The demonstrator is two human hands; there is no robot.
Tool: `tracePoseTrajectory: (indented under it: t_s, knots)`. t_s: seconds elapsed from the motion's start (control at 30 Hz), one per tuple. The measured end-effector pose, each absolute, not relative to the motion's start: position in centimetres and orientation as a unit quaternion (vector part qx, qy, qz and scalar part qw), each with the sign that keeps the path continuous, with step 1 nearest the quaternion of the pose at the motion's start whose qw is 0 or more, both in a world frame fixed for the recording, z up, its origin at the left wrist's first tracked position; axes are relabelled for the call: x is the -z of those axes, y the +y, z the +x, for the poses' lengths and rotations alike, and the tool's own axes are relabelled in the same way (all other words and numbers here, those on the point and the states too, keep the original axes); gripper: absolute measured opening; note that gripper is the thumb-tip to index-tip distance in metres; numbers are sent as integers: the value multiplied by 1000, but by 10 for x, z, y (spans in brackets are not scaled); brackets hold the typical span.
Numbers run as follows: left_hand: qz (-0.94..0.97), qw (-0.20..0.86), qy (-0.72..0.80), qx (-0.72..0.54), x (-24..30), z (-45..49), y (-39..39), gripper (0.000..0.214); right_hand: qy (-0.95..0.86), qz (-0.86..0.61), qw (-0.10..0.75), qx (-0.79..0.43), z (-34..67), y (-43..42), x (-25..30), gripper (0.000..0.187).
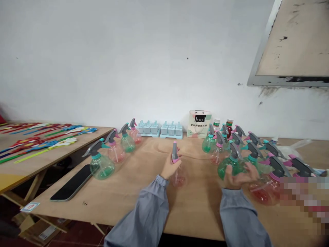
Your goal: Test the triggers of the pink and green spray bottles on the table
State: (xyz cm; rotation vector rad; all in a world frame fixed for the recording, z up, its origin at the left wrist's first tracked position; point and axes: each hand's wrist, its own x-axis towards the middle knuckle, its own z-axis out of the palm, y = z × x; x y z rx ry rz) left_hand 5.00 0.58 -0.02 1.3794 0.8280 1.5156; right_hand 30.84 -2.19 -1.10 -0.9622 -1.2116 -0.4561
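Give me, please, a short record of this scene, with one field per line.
Left hand: around the head of a pink spray bottle
Right hand: open, by a green spray bottle; contact unclear
Left row: four spray bottles
Phone: lying flat, screen dark
Back of table: two light-blue molds, a paper bag

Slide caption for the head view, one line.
Left hand holds a pink spray bottle; right hand is near a green spray bottle on the table.
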Motion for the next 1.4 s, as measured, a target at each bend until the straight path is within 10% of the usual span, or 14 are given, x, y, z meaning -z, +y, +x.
tracePoseTrajectory:
  t_s: [0.17, 0.4, 1.4]
  knots:
    - [507, 578, 287, -571, -10, 33, 3, 59, -429, -539, 678, 258, 340, -5, 15, 72]
    - [477, 662, 237, -527, -23, 28, -9, 60, -515, -532, 663, 107, 304, 3, 36, 51]
    - [464, 638, 276, -549, -18, 31, -7, 33, -617, -495, 610, 49, 274, 4, 57, 71]
